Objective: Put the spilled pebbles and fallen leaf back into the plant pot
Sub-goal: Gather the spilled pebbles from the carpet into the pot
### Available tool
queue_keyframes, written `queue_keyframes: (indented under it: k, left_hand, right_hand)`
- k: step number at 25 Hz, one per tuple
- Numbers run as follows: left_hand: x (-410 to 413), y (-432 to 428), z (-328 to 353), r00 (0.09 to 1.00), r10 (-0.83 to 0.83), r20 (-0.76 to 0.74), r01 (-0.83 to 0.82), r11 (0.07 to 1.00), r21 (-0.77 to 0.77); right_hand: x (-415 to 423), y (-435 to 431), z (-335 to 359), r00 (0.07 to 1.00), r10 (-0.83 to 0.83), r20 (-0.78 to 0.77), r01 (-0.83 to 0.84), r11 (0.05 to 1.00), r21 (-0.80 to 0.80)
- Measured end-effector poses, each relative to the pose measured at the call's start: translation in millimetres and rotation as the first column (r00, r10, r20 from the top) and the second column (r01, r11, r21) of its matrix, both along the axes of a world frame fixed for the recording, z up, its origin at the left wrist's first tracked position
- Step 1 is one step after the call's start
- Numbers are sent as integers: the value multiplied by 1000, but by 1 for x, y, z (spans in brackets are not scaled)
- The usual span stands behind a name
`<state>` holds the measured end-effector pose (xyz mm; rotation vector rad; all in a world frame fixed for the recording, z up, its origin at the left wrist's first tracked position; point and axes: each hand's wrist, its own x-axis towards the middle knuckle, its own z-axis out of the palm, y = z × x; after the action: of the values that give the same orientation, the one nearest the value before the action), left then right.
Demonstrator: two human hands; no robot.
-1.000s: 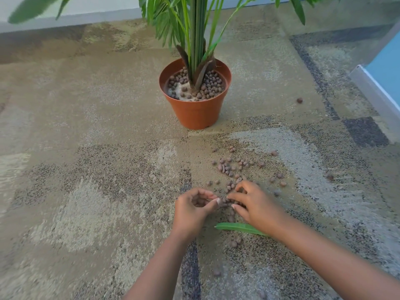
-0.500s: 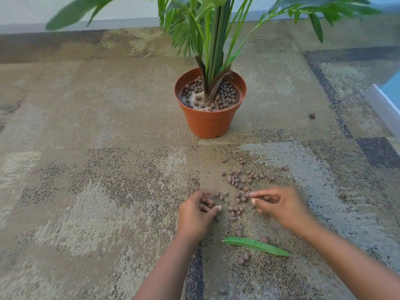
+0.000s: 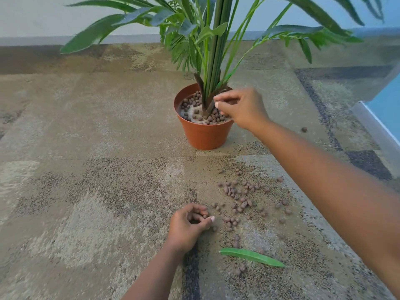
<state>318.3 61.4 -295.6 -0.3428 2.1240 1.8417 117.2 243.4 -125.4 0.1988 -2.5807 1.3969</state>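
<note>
Stems point(image 3: 213, 61) were noted crowding the pot point(image 3: 201, 135), centre. Right hand point(image 3: 240, 108) was pinched above it, contents indeterminable. Left hand point(image 3: 187, 225) was curled round pebbles point(image 3: 236, 191), lower centre; leaf point(image 3: 251, 256) was found nearby, lower right.

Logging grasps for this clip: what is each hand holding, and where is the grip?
Left hand cups a few pebbles in its curled fingers. Right hand, fingers curled over the plant pot: contents cannot be told.
</note>
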Motion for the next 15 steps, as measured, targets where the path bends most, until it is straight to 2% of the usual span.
queue_keyframes:
  k: [4,7,9,11,13,15]
  left_hand:
    - [1,2,0,1000,12,-12,-12,999,-31]
    - [2,3,0,1000,18,-17,-19,998,-58]
    - [2,4,-1,1000,4,-29,-6,998,-68]
    - [2,6,-2,999,6,-41,-9,996,-83]
    - [1,10,-3,998,37,-53,-42,995,-94]
    - [0,15,-4,994,90,-55,-95,992,-83]
  right_hand:
    - [-9,-25,-11,996,86,-12,-83,981,175]
    - [6,-15,-21,995,75,-71,-64,988,137]
    - [23,14,-33,996,-7,-87,14,996,88]
    - [46,57,-52,992,-124,-21,126,987,105]
    - [74,106,-77,959,-272,84,250,945,210]
    - [105,143,-109,918,-354,178,263,880,395]
